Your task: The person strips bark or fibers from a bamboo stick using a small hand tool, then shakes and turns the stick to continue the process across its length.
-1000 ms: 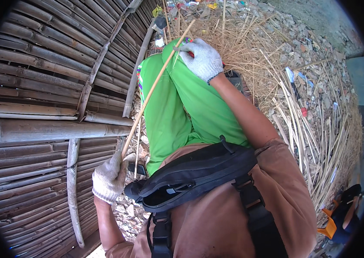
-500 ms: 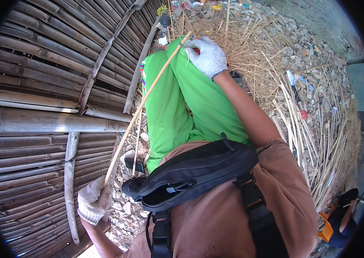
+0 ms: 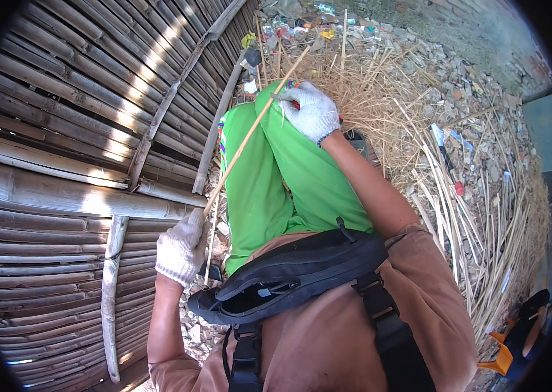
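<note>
My left hand [image 3: 181, 247], in a white knit glove, is closed round the lower end of a long, thin bamboo strip [image 3: 248, 139]. The strip slants up to the right across my green trousers, its far end sticking out past my knees. Over the right knee, my gloved right hand [image 3: 312, 114] is closed on a small knife [image 3: 295, 104]. Only a bit of red handle and a short grey blade show; the fingers hide the rest. The blade lies against the strip near its upper part.
A bamboo slat wall [image 3: 47, 157] stands close on the left. Split bamboo strips [image 3: 445, 196] lie in a bundle to the right, beside a heap of straw-like shavings [image 3: 380, 98]. Rubble and litter cover the ground. A black waist bag [image 3: 302, 268], partly unzipped, sits at my waist.
My left hand has moved up and to the right, pushing the bamboo strip further past the knife. My right hand has shifted slightly down and stays at the knee.
</note>
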Demonstrator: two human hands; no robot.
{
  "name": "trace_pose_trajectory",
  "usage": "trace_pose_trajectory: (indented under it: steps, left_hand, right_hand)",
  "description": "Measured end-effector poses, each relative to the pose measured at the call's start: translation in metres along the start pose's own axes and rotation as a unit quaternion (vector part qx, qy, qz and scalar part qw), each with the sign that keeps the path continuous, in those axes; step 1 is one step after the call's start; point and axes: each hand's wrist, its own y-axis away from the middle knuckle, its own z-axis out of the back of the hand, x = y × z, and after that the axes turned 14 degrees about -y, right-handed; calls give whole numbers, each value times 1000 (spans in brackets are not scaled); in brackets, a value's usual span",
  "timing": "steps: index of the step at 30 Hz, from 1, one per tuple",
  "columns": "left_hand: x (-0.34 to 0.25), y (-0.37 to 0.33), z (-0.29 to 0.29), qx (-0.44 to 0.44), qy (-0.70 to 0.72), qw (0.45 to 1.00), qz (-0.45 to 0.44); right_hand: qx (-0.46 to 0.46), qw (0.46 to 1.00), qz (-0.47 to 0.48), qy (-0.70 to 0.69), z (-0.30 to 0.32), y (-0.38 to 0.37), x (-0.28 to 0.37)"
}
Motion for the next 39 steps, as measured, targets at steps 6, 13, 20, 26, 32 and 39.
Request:
trace_pose_trajectory:
  steps: [6,13,20,26,32,39]
  left_hand:
    - [-1,-7,2,10,-29,1000,-4]
    - [8,26,14,41,-46,998,-5]
    - [17,69,34,53,-66,996,13]
    - [33,114,54,95,-138,985,31]
    - [28,117,51,36,-31,998,48]
    - [20,77,19,-14,122,992,40]
  right_hand:
    - [8,1000,-12,10,-2,2,-1]
    - [17,1000,-25,1,0,1,-3]
    - [35,998,-42,21,0,-3,-1]
    - [18,999,-40,27,-1,-2,-3]
    - [33,998,-48,31,3,-1,3]
    - [36,998,-45,10,2,-1,4]
